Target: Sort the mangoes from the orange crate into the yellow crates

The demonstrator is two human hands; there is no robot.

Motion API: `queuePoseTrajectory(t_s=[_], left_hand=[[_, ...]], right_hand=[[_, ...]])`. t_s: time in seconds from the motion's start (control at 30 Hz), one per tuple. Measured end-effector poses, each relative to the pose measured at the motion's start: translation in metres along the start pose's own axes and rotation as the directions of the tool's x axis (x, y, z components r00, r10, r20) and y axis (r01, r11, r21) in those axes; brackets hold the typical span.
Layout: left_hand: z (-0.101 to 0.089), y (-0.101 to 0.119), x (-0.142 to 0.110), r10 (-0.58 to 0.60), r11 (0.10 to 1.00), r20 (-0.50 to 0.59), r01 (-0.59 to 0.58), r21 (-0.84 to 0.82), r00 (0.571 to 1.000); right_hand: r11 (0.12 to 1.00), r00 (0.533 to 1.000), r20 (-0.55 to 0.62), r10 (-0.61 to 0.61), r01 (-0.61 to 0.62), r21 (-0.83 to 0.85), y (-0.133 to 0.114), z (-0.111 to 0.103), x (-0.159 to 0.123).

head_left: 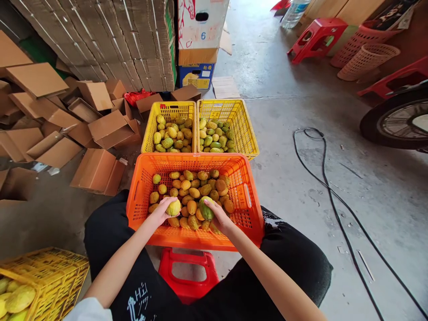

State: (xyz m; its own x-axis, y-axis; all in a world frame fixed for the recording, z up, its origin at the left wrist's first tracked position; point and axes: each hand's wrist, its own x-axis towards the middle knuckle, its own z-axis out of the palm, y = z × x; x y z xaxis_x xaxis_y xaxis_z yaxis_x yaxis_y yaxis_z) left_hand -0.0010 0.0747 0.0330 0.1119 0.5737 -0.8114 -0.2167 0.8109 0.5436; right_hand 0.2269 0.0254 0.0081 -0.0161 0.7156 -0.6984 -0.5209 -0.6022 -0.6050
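My left hand (163,211) is closed round a round yellow fruit (173,207), above the near left part of an orange crate (195,238). To its right, my right hand (219,216) grips a larger green fruit (206,208) with yellowish streaks. Beneath both hands the crate holds many yellow, orange and brownish fruits (195,192) of the same look; their exact kind I cannot tell. The far fingers of each hand are partly hidden behind the fruit. A red plastic stool (187,292) shows under the crate's near edge, between my knees.
Behind the orange crate stand a left yellow crate (147,133) and a right yellow crate (245,129), both with fruit. Another yellow crate (60,276) of fruit is at lower left. Cardboard boxes (100,169) litter the left floor. A black cable (329,191) and a wheel (397,118) lie right.
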Motion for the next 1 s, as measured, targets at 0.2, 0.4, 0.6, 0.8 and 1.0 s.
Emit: queuePoseTrajectory(t_s=[0.2, 0.4, 0.6, 0.8, 1.0], left_hand=[[0.001, 0.001, -0.001, -0.009, 1.0, -0.009, 0.009, 0.015, 1.0], [0.001, 0.0, 0.0, -0.021, 0.999, -0.017, 0.021, 0.039, 1.0], [-0.002, -0.005, 0.004, 0.005, 0.999, -0.008, -0.005, 0.036, 1.0], [-0.003, -0.007, 0.004, 0.007, 1.0, -0.026, -0.006, 0.017, 1.0], [-0.004, -0.009, 0.007, -0.009, 1.0, -0.05, 0.01, 0.027, 0.999]], right_hand=[[1.0, 0.999, -0.045, 0.009, -0.01, -0.005, 0.005, -0.007, 0.003], [1.0, 1.0, -0.03, 0.008, -0.008, 0.003, -0.002, 0.0, -0.003], [1.0, 0.998, -0.063, 0.013, -0.013, -0.011, -0.002, 0.003, -0.004], [0.999, 0.998, -0.058, 0.011, -0.014, -0.047, -0.001, 0.0, -0.006], [0.999, 0.999, 0.011, 0.033, -0.033, 0.013, -0.002, 0.0, -0.004]])
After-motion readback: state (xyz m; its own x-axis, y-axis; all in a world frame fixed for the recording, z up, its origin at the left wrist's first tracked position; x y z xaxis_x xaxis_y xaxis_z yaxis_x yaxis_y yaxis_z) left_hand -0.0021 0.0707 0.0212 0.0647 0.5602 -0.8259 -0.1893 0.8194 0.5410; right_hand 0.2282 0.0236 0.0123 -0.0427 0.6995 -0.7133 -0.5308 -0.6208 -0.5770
